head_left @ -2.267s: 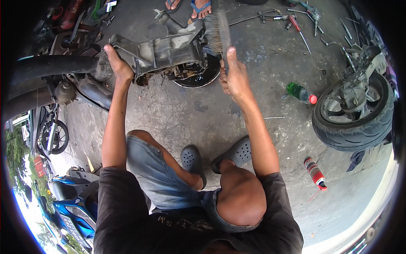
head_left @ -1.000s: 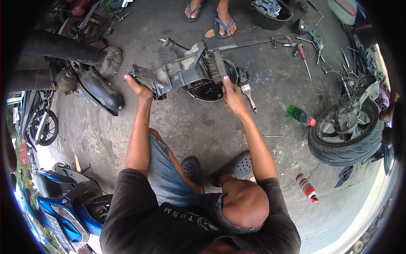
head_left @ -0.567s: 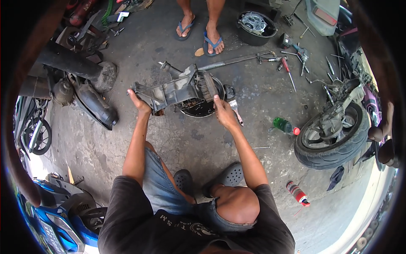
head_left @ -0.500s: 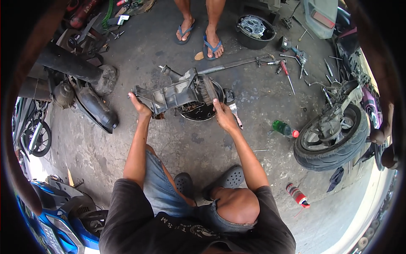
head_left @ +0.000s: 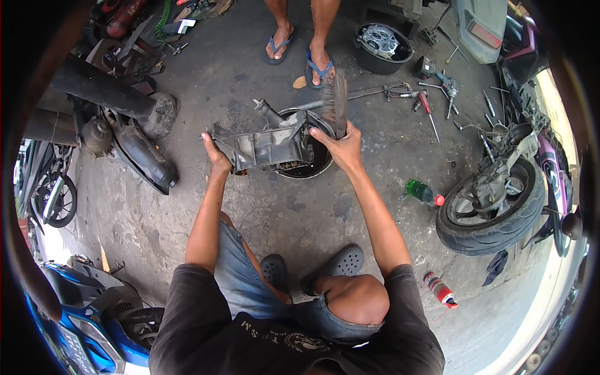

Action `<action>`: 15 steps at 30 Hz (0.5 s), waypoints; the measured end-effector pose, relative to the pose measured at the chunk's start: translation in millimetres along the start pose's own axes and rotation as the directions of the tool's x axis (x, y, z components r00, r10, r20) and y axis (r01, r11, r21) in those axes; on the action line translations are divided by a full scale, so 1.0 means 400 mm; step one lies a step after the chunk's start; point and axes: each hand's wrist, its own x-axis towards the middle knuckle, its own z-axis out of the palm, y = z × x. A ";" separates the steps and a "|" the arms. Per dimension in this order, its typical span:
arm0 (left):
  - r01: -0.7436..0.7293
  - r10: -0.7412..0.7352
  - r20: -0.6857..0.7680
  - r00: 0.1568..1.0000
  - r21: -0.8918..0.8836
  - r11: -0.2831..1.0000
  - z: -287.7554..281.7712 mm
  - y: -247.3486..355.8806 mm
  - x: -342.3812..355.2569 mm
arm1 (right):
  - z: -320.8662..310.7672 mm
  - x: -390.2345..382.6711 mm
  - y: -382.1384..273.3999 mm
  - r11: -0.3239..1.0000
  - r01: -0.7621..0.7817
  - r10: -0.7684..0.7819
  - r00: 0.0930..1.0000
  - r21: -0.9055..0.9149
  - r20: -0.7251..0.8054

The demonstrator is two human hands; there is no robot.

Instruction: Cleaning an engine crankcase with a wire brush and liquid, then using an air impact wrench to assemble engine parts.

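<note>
Left hand point(head_left: 217, 157) clamped on left end of metal casting point(head_left: 265, 144), held out between both grips. Right hand point(head_left: 345, 150) closed on brush point(head_left: 340, 103), thumb by casting's right end. Brush since swung off casting, bristles clear: scrubbing likely interrupted. Pan point(head_left: 321, 157) under casting; co-worker's feet point(head_left: 320, 62) beyond brush.

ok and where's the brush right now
In the head view, the brush is above and slightly right of centre, in the right hand, bristles facing left, beside the grey metal casing that the left hand holds.
</note>
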 end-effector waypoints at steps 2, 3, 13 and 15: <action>0.132 -0.125 0.213 0.969 -0.018 0.991 -0.048 -0.031 0.011 | 0.002 0.042 0.007 0.999 0.019 -0.018 0.999 -0.026 0.038; 0.003 -0.005 0.045 0.999 0.057 0.998 0.105 0.008 -0.075 | -0.022 0.052 0.015 0.997 -0.063 0.067 0.995 -0.051 0.069; 0.097 -0.096 0.174 0.980 0.002 0.995 -0.016 0.010 -0.044 | 0.008 0.036 -0.007 0.964 -0.265 0.265 0.947 -0.025 0.184; 0.122 -0.116 0.159 0.981 -0.032 0.992 -0.012 0.017 -0.052 | 0.009 0.032 -0.003 0.965 -0.254 0.263 0.942 -0.066 0.208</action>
